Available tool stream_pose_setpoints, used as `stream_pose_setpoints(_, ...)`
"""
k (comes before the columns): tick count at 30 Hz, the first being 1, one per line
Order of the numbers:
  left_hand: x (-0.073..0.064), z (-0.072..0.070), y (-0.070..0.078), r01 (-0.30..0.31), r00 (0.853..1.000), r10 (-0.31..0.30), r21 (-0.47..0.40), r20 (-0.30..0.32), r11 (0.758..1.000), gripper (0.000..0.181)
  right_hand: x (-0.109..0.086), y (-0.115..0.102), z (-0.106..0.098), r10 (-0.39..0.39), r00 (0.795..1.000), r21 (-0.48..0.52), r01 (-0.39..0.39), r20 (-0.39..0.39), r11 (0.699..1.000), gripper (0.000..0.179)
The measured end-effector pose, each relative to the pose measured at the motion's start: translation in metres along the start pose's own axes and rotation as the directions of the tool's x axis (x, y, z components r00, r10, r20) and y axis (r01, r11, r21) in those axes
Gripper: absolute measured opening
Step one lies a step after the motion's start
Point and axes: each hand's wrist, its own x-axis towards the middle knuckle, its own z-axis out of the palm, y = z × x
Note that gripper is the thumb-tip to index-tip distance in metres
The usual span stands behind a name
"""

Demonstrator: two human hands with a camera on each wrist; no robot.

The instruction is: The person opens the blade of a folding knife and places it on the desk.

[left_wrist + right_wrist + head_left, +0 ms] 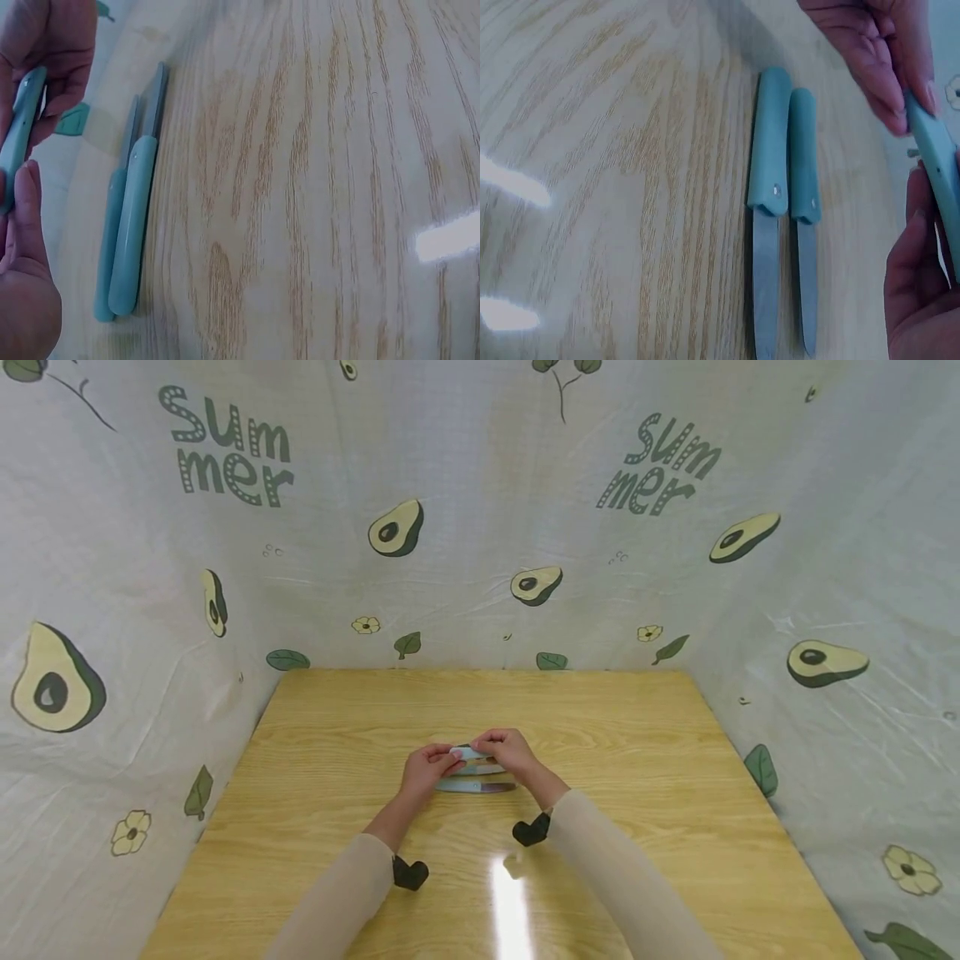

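Both hands hold a folding knife with a light turquoise handle (22, 127) above the table. My left hand (429, 770) pinches one end between thumb and fingers. At the other end, my right hand (512, 753) grips it the same way. A thin sliver of metal shows beside the handle in the left wrist view; most of the blade is hidden. Below the hands lie two similar knives with their blades out, side by side: a nearer, larger knife (770, 142) and a slimmer knife (804, 150). Their handles point left and their blades right in the head view.
A wood-grain table (337, 718) carries the knives. A pale curtain (465, 468) printed with avocados and leaves stands behind it and along both sides. Bright light reflects off the tabletop near the front. Dark wrist-worn pieces (410, 873) show beside the sleeves.
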Motion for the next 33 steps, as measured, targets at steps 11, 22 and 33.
stream_pose_setpoints(11,-0.001,0.007,0.005,-0.013,1.000,0.012,0.062,0.003,0.998,0.023,-0.001,-0.004,0.010,0.127,0.970,0.182,-0.089,-0.205,0.979,0.019)
stream_pose_setpoints(22,-0.007,-0.001,0.011,-0.019,0.991,0.006,0.104,0.130,0.994,0.025,0.002,-0.017,-0.014,-0.053,0.998,-0.152,0.059,0.044,0.987,0.024)
stream_pose_setpoints(33,-0.011,-0.005,0.016,0.000,0.962,-0.035,0.128,0.271,0.992,0.018,0.014,-0.031,-0.016,-0.142,0.950,-0.293,0.224,0.276,0.930,0.024)
